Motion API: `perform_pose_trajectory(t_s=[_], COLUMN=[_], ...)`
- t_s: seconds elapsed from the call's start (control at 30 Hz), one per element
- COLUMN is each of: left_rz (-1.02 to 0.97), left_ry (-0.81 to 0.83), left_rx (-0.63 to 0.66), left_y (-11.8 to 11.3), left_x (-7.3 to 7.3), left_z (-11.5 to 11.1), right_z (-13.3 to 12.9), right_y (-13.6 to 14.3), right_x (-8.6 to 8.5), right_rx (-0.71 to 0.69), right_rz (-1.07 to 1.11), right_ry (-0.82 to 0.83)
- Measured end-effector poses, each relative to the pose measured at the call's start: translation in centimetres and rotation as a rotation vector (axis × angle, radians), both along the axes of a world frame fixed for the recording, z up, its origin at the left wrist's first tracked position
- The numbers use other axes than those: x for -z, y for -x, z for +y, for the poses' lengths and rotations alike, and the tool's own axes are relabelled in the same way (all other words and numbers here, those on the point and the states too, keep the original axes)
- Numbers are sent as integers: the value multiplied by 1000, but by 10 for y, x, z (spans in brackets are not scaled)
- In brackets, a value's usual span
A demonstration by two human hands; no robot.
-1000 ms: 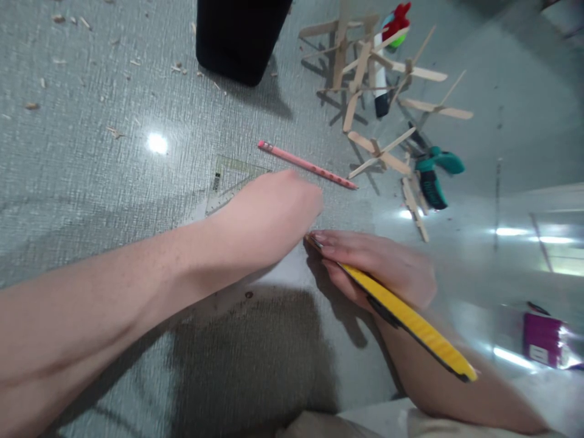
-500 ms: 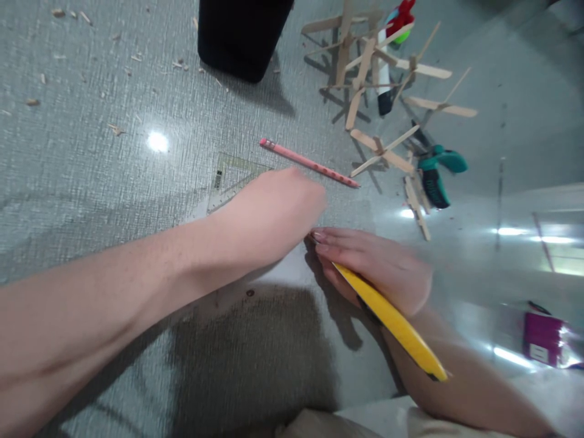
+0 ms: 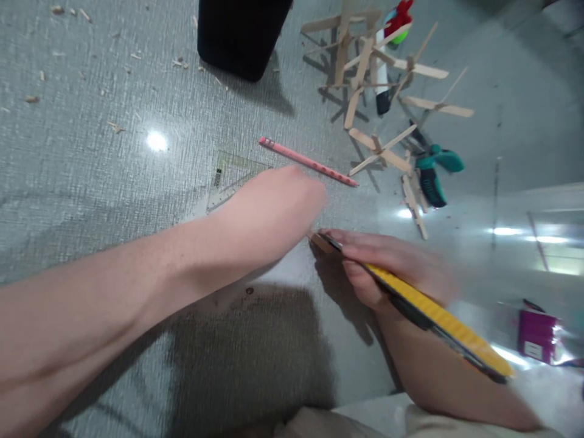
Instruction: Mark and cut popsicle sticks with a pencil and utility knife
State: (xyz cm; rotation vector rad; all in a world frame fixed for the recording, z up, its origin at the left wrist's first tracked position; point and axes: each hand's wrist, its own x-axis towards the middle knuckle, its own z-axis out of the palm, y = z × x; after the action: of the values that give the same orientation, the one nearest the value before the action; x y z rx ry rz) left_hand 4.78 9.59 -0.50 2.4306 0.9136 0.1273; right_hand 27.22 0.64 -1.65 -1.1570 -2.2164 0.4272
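Yellow cutter in right hand, blade end at wooden strip

Yellow cutter is clamped in the right hand, fingers closed round its front part, body slanting toward near right. Right hand slightly blurred. Blade end lies at the wooden strip, which pokes out between the two hands, mid-scene. Left hand is low over the worktop, back up, beside the strip's far-left end; its fingers are hidden, so can't tell if closed or what they grip. Pale sheet partly under left hand and forearm.

Clear set square just beyond left hand, partly covered. Pink pencil past both hands, tip toward the right. Black container at far edge, cut off. Far right: crossed craft sticks, several groups, plus white tube with dark end and red item. Teal-and-black handled tool right of the sticks, loose sticks beside it. Purple packet near right. Wood bits scattered far left.
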Motion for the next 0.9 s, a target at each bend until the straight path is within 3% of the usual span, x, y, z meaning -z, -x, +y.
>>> perform_pose_trajectory(t_s=[0.27, 0.9], left_rz=[33, -18], left_ry=[-3, 32], left_rx=[-4, -4], left_y=[-1, 0], left_x=[0, 1], left_z=[1, 1], right_z=[2, 3], right_y=[0, 0], right_x=[1, 2], right_rx=[-17, -66], right_rz=[-14, -54], right_ry=[82, 21])
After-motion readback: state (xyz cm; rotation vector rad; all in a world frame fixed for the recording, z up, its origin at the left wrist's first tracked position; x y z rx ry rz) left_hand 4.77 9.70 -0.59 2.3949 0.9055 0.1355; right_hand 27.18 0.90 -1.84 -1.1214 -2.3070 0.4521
